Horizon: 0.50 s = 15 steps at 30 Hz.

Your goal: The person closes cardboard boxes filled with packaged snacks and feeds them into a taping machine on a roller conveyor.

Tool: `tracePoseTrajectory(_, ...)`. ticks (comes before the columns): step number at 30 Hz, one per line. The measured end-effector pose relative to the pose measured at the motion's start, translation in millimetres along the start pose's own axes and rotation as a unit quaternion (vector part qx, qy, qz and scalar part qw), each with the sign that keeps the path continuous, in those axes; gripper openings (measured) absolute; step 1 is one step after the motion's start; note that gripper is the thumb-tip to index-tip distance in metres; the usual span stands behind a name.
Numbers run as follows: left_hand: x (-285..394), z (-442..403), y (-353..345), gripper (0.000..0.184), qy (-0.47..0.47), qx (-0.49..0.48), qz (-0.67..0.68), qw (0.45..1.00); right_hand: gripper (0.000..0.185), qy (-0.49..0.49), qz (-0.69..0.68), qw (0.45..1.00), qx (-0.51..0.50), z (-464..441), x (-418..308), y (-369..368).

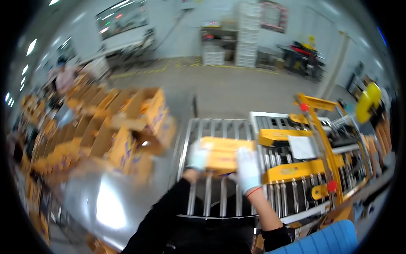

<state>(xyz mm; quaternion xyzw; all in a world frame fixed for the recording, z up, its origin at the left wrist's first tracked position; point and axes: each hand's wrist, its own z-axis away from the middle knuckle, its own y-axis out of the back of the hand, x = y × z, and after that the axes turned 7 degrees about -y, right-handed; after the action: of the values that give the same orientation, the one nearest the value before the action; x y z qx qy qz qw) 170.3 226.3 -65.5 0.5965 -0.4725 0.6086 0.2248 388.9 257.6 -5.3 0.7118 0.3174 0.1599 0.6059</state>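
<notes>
A closed yellow-orange box point(223, 153) lies on the metal roller conveyor point(207, 197) in front of me. My left hand point(197, 157), in a white glove, presses against the box's left side, somewhat blurred. At the right end of the box is my right hand point(247, 169), also gloved in white, its palm on the box and its fingers pointing forward. A red band circles my right wrist. Both hands hold the box between them. Just to the right stands the yellow-framed machine point(292, 171) with its own rollers and yellow side guides.
Rows of open cardboard boxes point(122, 144) stand on the left beside a shiny metal table point(99, 203). A person point(65, 78) is at the far left. The yellow frame point(327, 148) with red knobs rises on the right. Blue padded material point(323, 240) is at the lower right.
</notes>
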Motion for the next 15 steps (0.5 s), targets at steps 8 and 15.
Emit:
tracePoseTrajectory(8, 28, 43, -15, 0.067, 0.066, -0.303, -0.352, 0.883, 0.084, -0.077, 0.058, 0.993, 0.067, -24, 63, -18)
tracePoseTrajectory(15, 173, 64, 254, 0.050, -0.150, 0.263, -0.809, 0.504, 0.041, -0.060, 0.072, 0.985, 0.143, -18, 107, -29)
